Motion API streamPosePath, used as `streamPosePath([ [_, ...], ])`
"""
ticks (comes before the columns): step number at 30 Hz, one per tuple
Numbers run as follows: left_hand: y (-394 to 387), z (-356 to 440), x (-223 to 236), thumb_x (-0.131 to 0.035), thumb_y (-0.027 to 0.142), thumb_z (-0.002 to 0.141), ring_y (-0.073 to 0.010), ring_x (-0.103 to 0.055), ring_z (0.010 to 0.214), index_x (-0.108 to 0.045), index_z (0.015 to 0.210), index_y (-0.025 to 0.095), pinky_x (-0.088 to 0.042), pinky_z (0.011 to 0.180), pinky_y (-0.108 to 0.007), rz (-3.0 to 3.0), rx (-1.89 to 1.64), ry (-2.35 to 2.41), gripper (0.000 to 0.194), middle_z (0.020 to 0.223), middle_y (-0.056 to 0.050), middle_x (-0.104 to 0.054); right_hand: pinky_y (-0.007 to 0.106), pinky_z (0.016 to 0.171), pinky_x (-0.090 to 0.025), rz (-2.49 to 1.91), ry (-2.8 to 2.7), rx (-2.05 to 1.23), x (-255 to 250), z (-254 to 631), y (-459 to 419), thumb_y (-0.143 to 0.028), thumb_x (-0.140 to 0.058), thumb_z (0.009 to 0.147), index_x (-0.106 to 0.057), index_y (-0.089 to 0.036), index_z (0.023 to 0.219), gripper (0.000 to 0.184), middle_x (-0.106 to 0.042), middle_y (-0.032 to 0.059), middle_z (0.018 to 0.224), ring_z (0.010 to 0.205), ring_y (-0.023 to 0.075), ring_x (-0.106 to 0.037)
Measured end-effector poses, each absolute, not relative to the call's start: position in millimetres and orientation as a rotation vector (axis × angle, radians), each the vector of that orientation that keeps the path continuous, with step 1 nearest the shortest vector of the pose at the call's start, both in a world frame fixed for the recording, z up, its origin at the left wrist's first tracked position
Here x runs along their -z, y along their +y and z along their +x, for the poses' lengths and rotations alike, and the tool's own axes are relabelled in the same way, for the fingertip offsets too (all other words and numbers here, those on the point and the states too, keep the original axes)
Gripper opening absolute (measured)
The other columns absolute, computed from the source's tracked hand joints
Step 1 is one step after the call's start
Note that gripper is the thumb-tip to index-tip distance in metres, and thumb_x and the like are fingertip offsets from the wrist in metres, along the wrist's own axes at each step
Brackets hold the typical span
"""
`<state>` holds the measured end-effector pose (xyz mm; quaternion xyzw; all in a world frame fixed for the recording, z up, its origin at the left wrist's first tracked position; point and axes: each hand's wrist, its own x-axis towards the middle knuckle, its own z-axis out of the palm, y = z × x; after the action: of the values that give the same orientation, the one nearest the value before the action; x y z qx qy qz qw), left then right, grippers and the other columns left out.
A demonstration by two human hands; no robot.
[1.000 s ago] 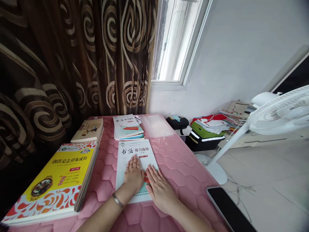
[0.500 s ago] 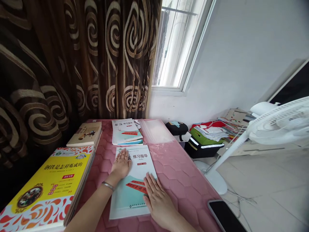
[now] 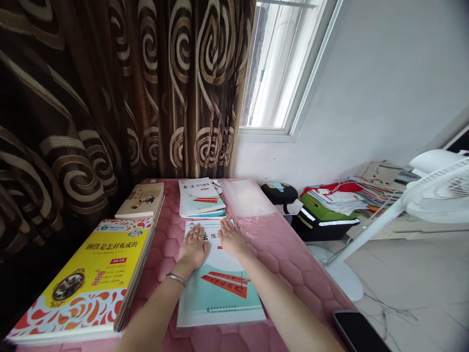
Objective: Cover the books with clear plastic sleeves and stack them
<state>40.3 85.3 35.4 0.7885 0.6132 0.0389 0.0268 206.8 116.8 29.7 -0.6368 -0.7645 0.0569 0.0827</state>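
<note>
My left hand and my right hand lie flat, fingers apart, on the upper part of a calligraphy practice workbook. They hide most of its title. The cover is white and teal with a red banner. A silver bangle circles my left wrist. Just beyond my fingertips stands a stack of similar workbooks. To the left of my left hand lies a thick yellow copy of "How the Steel Was Tempered".
The books lie on a pink quilted table pad. A small book and a clear plastic sleeve lie at the far end. A phone sits at the right edge. Beyond that edge stand a white fan, a black bag and papers.
Both hands have slid toward the workbook's far edge, uncovering the lower cover. My right hand has moved furthest. The view has shifted slightly, so everything sits a little further right.
</note>
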Motion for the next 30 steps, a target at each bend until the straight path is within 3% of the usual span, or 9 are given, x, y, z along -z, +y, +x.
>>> streamPosePath([
  [6, 51, 75, -24, -0.027, 0.039, 0.096, -0.0312, -0.012, 0.147, -0.021, 0.149, -0.002, -0.016, 0.12, -0.046, 2.383, -0.112, 1.936, 0.067, 0.158, -0.021, -0.012, 0.041, 0.119, -0.008, -1.942, -2.282, -0.113, -17, 206, 115, -0.033, -0.017, 0.1, -0.025, -0.006, 0.151, 0.058, -0.018, 0.0107, 0.159, 0.148, 0.0205, -0.015],
  [12, -26, 30, -15, -0.025, 0.042, 0.099, -0.0237, -0.016, 0.147, -0.02, 0.152, 0.013, -0.021, 0.12, -0.041, 2.637, -0.159, 1.554, 0.061, 0.16, -0.01, -0.012, 0.04, 0.119, -0.011, -1.952, -2.323, -0.133, -24, 210, 118, -0.034, -0.018, 0.1, -0.025, -0.006, 0.151, 0.058, -0.018, 0.0096, 0.159, 0.147, 0.0207, -0.016],
  [19, -45, 2, -11, -0.029, 0.039, 0.098, -0.0242, -0.026, 0.145, -0.029, 0.15, 0.014, -0.027, 0.117, -0.042, 2.669, -0.202, 1.639, 0.058, 0.158, -0.011, -0.022, 0.046, 0.119, -0.015, -1.887, -2.283, -0.111, -25, 170, 69, -0.031, -0.024, 0.1, -0.03, 0.0, 0.148, 0.057, -0.018, 0.0175, 0.158, 0.147, 0.0291, -0.014],
  [23, -41, 3, -8, -0.03, 0.039, 0.098, -0.0243, -0.03, 0.143, -0.036, 0.148, 0.013, -0.029, 0.116, -0.041, 2.73, -0.23, 1.62, 0.056, 0.156, -0.011, -0.028, 0.042, 0.12, -0.016, -1.549, -2.382, -0.085, -10, 162, 1, -0.038, -0.02, 0.102, -0.032, -0.011, 0.15, 0.056, -0.022, 0.0093, 0.158, 0.147, 0.0229, -0.017],
  [30, -41, -3, 1, -0.032, 0.038, 0.098, -0.0215, -0.031, 0.143, -0.031, 0.15, 0.018, -0.032, 0.115, -0.038, 2.792, -0.417, 1.634, 0.055, 0.157, -0.008, -0.03, 0.045, 0.12, -0.02, -1.79, -2.335, -0.136, -12, 230, -50, -0.045, -0.018, 0.102, -0.028, -0.012, 0.151, 0.06, -0.015, 0.0094, 0.158, 0.147, 0.0237, -0.015],
])
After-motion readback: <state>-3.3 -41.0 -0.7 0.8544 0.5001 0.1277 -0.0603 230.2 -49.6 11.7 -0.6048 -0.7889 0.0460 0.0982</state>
